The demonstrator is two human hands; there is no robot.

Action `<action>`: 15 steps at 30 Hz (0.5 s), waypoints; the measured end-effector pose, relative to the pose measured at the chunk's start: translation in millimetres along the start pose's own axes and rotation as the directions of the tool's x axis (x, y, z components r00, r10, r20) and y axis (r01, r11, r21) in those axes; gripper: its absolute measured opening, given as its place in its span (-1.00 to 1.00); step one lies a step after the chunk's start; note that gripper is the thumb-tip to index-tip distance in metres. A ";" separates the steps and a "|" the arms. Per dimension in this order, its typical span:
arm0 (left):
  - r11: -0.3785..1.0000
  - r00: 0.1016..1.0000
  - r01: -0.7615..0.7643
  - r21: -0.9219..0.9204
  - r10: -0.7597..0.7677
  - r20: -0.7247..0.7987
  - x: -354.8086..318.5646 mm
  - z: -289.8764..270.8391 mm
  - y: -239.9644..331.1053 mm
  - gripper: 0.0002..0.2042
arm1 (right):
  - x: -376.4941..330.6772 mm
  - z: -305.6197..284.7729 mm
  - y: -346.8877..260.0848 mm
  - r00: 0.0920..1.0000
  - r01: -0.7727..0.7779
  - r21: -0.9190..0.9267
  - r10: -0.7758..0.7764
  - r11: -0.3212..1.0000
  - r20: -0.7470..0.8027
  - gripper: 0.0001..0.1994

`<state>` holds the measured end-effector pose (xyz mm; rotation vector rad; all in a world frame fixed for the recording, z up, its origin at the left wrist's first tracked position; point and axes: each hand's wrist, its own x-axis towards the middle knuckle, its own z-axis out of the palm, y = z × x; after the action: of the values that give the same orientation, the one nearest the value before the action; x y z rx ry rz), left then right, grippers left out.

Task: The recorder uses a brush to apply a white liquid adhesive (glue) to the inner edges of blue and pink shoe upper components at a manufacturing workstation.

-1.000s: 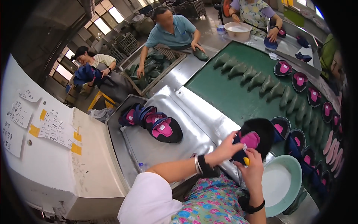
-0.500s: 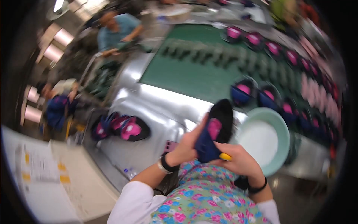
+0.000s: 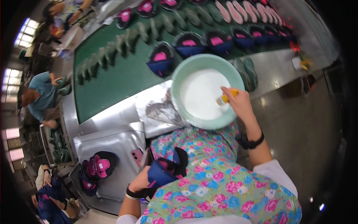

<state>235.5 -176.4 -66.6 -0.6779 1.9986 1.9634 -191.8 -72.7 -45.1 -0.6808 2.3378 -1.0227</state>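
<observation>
My right hand (image 3: 238, 102) is closed round the yellow handle of a brush (image 3: 223, 98), whose bristles are over the white liquid (image 3: 201, 93) in a pale green basin (image 3: 182, 115). Down by my apron, my left hand (image 3: 140, 181) grips a navy blue shoe upper (image 3: 161, 174) with a black sole part and pink showing. More navy and black shoe pieces with pink insoles (image 3: 102, 166) lie stacked on the metal tray at the left. A pink phone (image 3: 137, 156) rests beside them.
A green conveyor belt (image 3: 108, 87) carries rows of navy shoe uppers (image 3: 190, 44), dark green soles (image 3: 149, 33) and pink insoles (image 3: 234, 12). Green soles (image 3: 246, 72) stand right of the basin. Co-workers (image 3: 41, 93) sit along the left side.
My right hand has moved from the shoe upper to the basin with the brush. My left hand has drawn the upper down and left. The view has turned right.
</observation>
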 end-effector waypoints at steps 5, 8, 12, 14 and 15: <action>0.985 0.997 -0.038 0.171 0.048 -0.055 4.1 12.4 -11.5 -0.48 | 2.1 14.9 41.5 0.989 0.139 0.011 -0.139 0.990 -0.052 -0.82; 0.903 0.933 0.041 -0.427 -0.188 -0.308 8.4 29.3 7.3 -0.44 | 3.4 27.9 51.2 0.981 0.186 0.060 -0.182 0.981 -0.065 -0.83; 0.974 0.968 0.048 -0.223 -0.100 -0.228 11.7 34.1 30.9 -0.39 | 6.0 40.0 63.3 0.981 0.187 0.016 -0.186 0.982 -0.055 -0.83; 0.976 0.996 0.021 -0.216 -0.038 -0.075 14.8 30.8 36.0 -0.40 | 8.4 44.4 69.2 0.986 0.167 -0.045 -0.168 0.985 -0.021 -0.82; 0.952 0.996 0.009 -0.306 -0.035 -0.079 16.3 29.5 37.7 -0.41 | 9.4 45.8 71.3 0.983 0.182 -0.039 -0.183 0.983 -0.015 -0.82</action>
<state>198.8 -150.4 -43.4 -0.8609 1.7355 2.2918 -188.1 -59.9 -129.2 -0.9177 2.3495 -1.0697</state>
